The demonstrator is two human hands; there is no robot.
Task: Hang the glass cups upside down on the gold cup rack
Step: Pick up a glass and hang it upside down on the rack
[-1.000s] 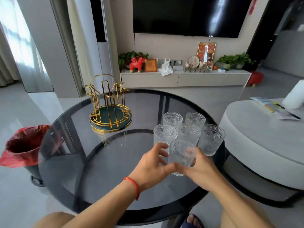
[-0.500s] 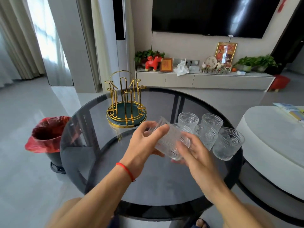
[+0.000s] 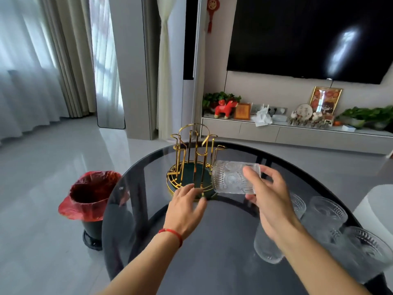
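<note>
The rack stands on the far left part of the round dark glass table. It is a ring of upright gold prongs over a dark green tray, and no cup hangs on any prong; the tray looks bare.

The right hand holds one glass cup on its side in the air, thumb across the front wall and fingers curled behind, the base toward the palm and the mouth pointing left at the rack. The cup's rim is just beside the rack's right edge; whether glass touches metal there is hard to tell.

The left hand is open with fingers spread and holds nothing. Its fingertips lie at the near rim of the rack's base, seemingly resting on it.

The other cups stand upright in a cluster at the table's right edge, under and beyond the right forearm, which hides part of them.

On the floor left of the table is a bin lined with a red bag; its inside is dark.
</note>
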